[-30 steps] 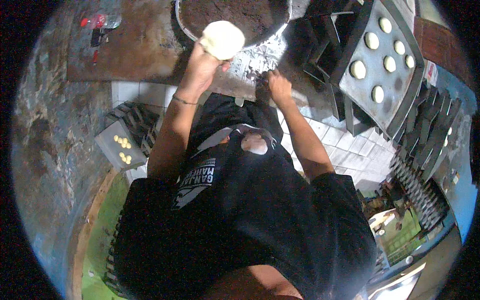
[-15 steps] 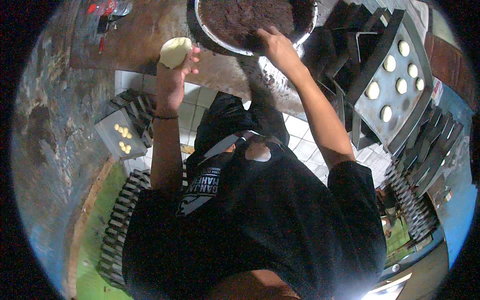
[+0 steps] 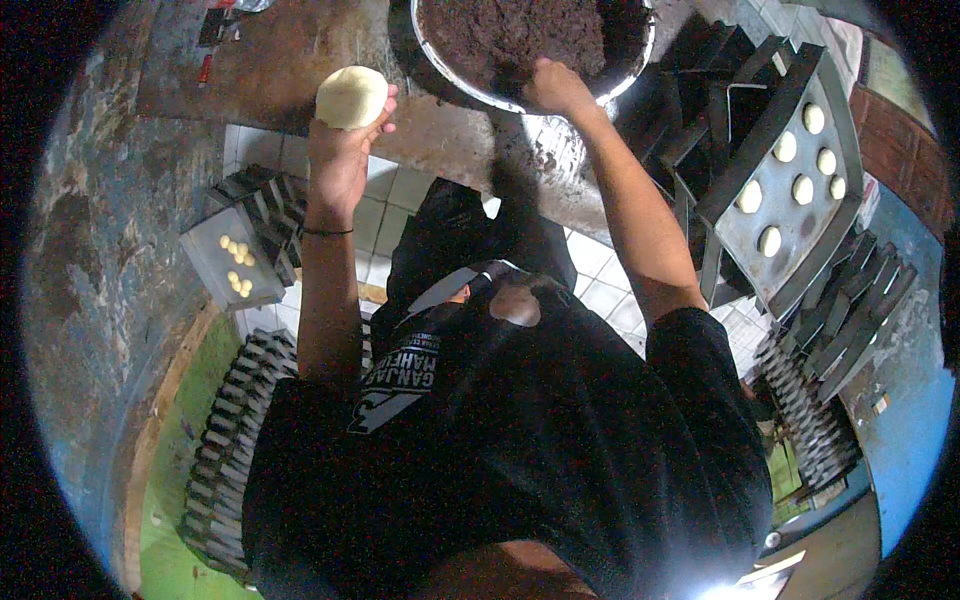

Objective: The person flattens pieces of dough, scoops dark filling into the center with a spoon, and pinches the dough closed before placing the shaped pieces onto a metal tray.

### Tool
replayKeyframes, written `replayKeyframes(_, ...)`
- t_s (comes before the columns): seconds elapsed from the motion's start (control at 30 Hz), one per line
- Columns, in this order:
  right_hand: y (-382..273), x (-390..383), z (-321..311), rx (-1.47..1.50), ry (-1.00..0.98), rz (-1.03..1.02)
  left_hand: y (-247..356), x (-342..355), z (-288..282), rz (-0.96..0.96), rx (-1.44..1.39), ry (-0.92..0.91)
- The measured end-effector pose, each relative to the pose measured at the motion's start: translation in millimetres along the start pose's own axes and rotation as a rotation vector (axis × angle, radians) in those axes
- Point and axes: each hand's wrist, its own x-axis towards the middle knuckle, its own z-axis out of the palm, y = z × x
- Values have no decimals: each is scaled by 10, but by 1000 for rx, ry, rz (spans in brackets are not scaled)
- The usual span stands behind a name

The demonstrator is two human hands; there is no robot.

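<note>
On my left hand [image 3: 343, 165] lies a flat, round piece of pale dough [image 3: 352, 97], covering the palm; the fingertips curl up at its right edge. At the near rim of a large white-rimmed bowl [image 3: 466, 88] is my right hand [image 3: 562, 92], its fingers bent down toward the dark brown, crumbly paste [image 3: 515, 40] that fills much of the bowl. Those fingers are closed, and what they hold, if anything, is hidden.
A metal tray [image 3: 770, 215] with several pale dough rounds rests tilted on stacked dark trays to the right. At left, a smaller tray [image 3: 205, 262] holds several small yellowish dough pieces. More trays [image 3: 235, 440] stand stacked below it. The worn table [image 3: 270, 60] spans the front.
The dough piece on my left hand now faces up more, showing as a fuller round. My right fingers, stretched out over the paste before, have curled in near the bowl's rim.
</note>
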Motion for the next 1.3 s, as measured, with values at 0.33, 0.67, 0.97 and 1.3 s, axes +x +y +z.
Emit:
replayKeyframes(0.33,-583,-1027,-916,827,108,-427,-50,151,236,348,628,-135)
replayKeyframes(0.67,-1110,-1644,-869,118,745,-400,229,116,668,546,623,-241)
replayKeyframes(0.97,82,-1960,988,555,510,255,-106,254,630,264,635,-452)
replayKeyframes(1.3,-624,-2344,-759,670,681,-229,347,-133,1329,330,875,-1026)
